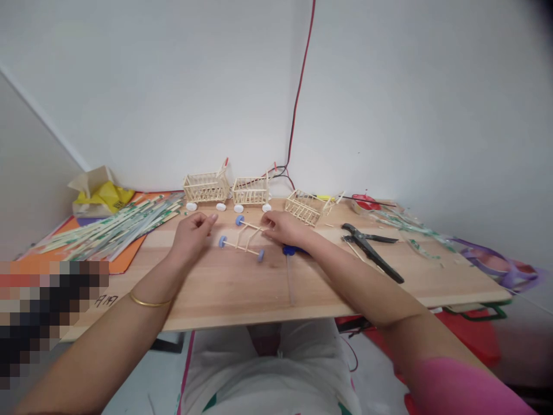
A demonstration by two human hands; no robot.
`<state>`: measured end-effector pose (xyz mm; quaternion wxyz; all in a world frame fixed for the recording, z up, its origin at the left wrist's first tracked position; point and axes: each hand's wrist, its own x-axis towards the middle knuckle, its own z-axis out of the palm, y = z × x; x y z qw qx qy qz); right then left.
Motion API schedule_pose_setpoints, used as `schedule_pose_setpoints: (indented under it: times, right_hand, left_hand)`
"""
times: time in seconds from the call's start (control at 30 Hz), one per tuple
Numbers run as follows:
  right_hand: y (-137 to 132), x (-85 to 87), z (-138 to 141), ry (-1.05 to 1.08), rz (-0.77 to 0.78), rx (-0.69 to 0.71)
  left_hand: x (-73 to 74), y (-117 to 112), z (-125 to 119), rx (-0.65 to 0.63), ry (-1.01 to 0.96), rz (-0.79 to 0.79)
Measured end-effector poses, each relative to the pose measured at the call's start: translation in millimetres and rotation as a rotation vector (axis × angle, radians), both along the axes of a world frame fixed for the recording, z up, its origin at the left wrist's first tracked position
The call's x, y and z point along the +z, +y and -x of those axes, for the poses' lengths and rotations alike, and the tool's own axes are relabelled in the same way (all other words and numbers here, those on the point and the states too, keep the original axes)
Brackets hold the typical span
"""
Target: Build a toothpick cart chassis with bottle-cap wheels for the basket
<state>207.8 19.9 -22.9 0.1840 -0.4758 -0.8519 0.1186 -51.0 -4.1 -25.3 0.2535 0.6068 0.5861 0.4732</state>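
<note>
A small wheeled frame of thin wooden sticks (247, 240) with blue wheels is in the middle of the table. My right hand (283, 227) pinches it at its far right corner, where the fingers hide that end. To the left of the frame, apart from it, my left hand (193, 230) is closed with its fingers curled; whatever is in them, if anything, is hidden. Under my right wrist lies a blue piece (289, 250), beside a thin clear stick (290, 282). Just behind my hands stand two little stick shopping carts (206, 187) with white wheels.
A stick basket (303, 208) lies tilted behind my right hand. Black-handled pliers (372, 249) rest to the right. Packaged sticks (116, 227) spread over an orange sheet (125, 262) at left, near a yellow bag (106, 199). Wrapper scraps (415, 226) and a red cable (301, 80) are at right and back.
</note>
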Motion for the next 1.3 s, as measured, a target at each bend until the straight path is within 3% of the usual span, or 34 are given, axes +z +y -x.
schedule_pose_setpoints:
  times: [0.17, 0.3, 0.4, 0.5, 0.63, 0.73, 0.83, 0.97, 1.1, 1.3]
  right_hand:
    - [-7, 12.6, -1, 0.052, -0.049, 0.001]
    - [-23, 22.7, -12, 0.108, -0.086, -0.048]
    - [-37, 21.7, -15, 0.175, -0.049, -0.096]
    - [-44, 12.1, -11, 0.258, 0.019, -0.051]
    - [-40, -0.7, -11, 0.301, -0.091, -0.054]
    - [-36, -4.2, -17, 0.249, -0.154, -0.086]
    - [-34, -4.8, -21, 0.176, -0.15, -0.093]
    - [-25, 0.7, -14, -0.017, -0.094, -0.087]
    - [-10, 9.5, 2, -0.234, -0.055, -0.087]
    - [0, 3.8, 26, -0.311, -0.05, -0.104]
  left_hand:
    - [-2.9, 5, 5, -0.023, -0.402, -0.041]
    - [-3.5, 9, 11, -0.064, -0.488, -0.133]
    - [-2.7, 8, 12, -0.082, -0.35, -0.117]
    - [-1.2, 5, 9, -0.14, -0.17, -0.05]
    - [-2.8, 3, 6, -0.18, -0.047, -0.033]
    - [-7.8, 2, 4, -0.227, -0.095, 0.002]
    - [-12.1, 2, 4, -0.359, -0.124, 0.096]
    - [-13.1, 3, 6, -0.541, 0.055, 0.164]
    - [-13.9, 5, 8, -0.595, 0.226, 0.159]
    - [-23.2, 7, 6, -0.636, 0.305, 0.087]
